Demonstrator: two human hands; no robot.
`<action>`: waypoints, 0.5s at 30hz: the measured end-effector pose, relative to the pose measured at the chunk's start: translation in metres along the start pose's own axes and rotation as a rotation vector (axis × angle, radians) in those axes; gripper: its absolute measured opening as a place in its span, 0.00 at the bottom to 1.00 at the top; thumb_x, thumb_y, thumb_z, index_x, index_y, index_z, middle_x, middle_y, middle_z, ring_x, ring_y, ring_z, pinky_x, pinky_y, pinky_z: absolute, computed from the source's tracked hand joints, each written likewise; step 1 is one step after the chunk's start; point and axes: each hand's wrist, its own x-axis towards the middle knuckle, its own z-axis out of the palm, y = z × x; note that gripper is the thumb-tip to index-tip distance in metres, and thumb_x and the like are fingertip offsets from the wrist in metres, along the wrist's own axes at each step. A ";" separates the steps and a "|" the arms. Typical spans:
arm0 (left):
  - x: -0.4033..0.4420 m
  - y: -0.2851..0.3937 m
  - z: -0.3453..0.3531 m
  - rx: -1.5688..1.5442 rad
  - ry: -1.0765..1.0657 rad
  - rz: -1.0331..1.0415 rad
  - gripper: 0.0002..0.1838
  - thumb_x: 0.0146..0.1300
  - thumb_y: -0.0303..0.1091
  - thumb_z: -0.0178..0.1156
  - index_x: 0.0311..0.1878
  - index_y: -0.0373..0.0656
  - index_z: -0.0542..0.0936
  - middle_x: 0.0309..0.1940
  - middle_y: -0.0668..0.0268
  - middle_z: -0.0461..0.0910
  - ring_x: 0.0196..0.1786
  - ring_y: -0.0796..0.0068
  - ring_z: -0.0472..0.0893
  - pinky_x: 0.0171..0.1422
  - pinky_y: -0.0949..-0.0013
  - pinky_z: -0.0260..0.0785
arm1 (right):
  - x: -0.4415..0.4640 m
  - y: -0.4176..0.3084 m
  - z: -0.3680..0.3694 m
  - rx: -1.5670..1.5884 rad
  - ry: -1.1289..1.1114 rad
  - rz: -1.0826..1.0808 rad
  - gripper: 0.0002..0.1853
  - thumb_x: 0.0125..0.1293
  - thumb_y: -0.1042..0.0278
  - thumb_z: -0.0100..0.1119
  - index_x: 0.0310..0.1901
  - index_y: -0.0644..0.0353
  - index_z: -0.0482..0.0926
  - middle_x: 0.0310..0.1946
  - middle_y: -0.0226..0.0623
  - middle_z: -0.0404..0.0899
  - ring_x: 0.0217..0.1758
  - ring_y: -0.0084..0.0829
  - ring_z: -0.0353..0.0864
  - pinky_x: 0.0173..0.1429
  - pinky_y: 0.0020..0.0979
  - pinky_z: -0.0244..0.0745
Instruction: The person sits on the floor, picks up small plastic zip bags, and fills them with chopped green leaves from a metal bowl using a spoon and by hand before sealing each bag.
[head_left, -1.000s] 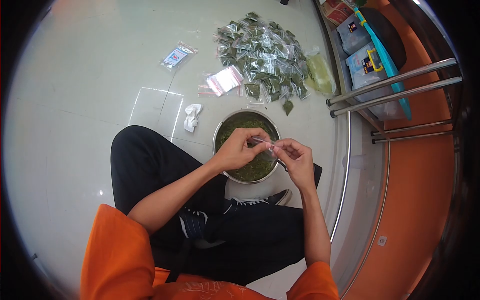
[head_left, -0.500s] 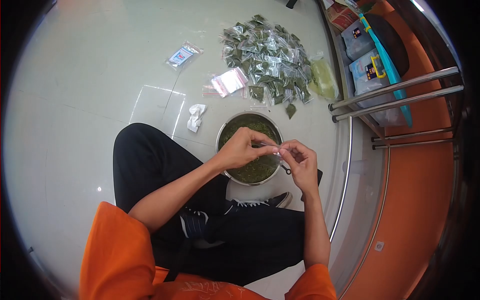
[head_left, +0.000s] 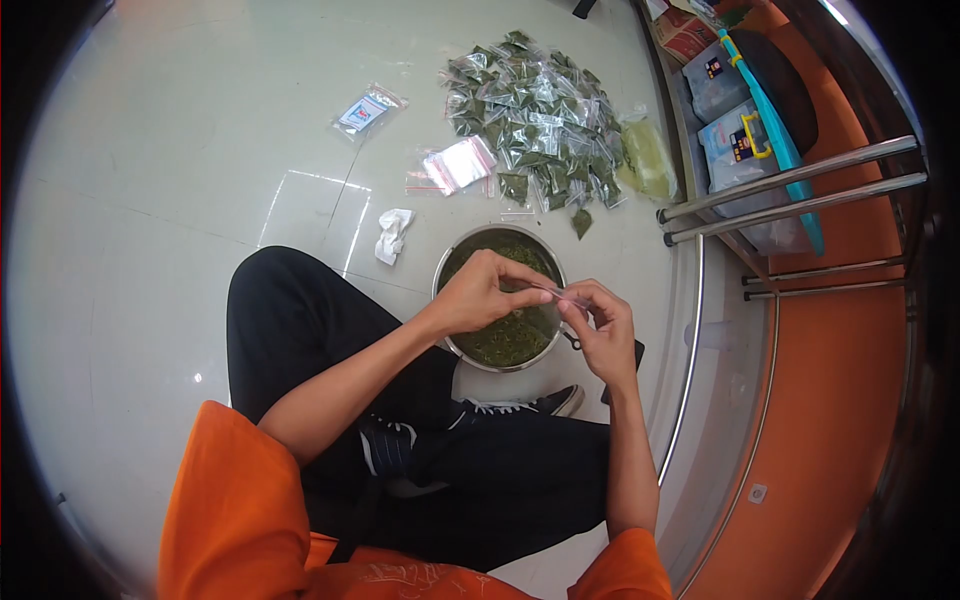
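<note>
Both hands meet over the right side of a steel bowl (head_left: 437, 290) of chopped green leaves (head_left: 500, 345). My left hand (head_left: 485, 292) pinches one end of the top edge of a small clear zip bag (head_left: 562, 296) between thumb and fingertips. At the other end, my right hand (head_left: 604, 325) pinches the same edge, thumb against curled fingers. The bag's lower part is see-through and hard to make out against the bowl. A dark handle with a ring end (head_left: 573, 341) sticks out past the bowl's right rim.
Beyond the bowl lies a heap of filled zip bags (head_left: 545, 120), beside a larger yellow-green bag (head_left: 648, 158). A stack of flat bags (head_left: 460, 165), a labelled packet (head_left: 365, 111) and a crumpled tissue (head_left: 394, 235) lie on the floor. Metal rack rails (head_left: 790, 188) stand at right.
My right fingers have shifted slightly along the bag's edge, and the left fingertips sit a little further left. The bowl and the heap have not moved.
</note>
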 end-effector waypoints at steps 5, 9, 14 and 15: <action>0.000 0.001 0.000 0.033 0.000 -0.018 0.11 0.67 0.35 0.69 0.46 0.38 0.89 0.38 0.63 0.90 0.40 0.79 0.83 0.52 0.70 0.74 | -0.003 0.010 -0.008 0.095 0.006 0.035 0.02 0.62 0.81 0.68 0.36 0.66 0.85 0.34 0.31 0.82 0.35 0.18 0.72 0.40 0.23 0.65; -0.003 0.006 0.001 0.118 0.044 -0.013 0.11 0.68 0.36 0.68 0.44 0.36 0.89 0.37 0.64 0.90 0.40 0.80 0.82 0.50 0.69 0.73 | -0.001 0.004 -0.002 0.190 0.013 0.054 0.03 0.63 0.82 0.68 0.38 0.67 0.86 0.37 0.34 0.83 0.39 0.21 0.76 0.46 0.25 0.70; -0.003 0.005 0.003 0.059 0.037 0.141 0.11 0.68 0.37 0.69 0.44 0.39 0.89 0.34 0.66 0.88 0.35 0.81 0.78 0.45 0.71 0.71 | -0.002 0.007 0.001 0.224 -0.013 -0.009 0.05 0.65 0.82 0.67 0.41 0.68 0.85 0.41 0.36 0.83 0.43 0.23 0.79 0.52 0.26 0.73; -0.003 0.007 0.004 0.059 0.037 0.141 0.11 0.68 0.37 0.69 0.44 0.39 0.89 0.34 0.66 0.88 0.35 0.81 0.78 0.45 0.71 0.71 | -0.002 0.008 0.001 0.241 -0.032 -0.010 0.05 0.65 0.82 0.67 0.43 0.68 0.84 0.41 0.36 0.82 0.44 0.23 0.79 0.53 0.26 0.73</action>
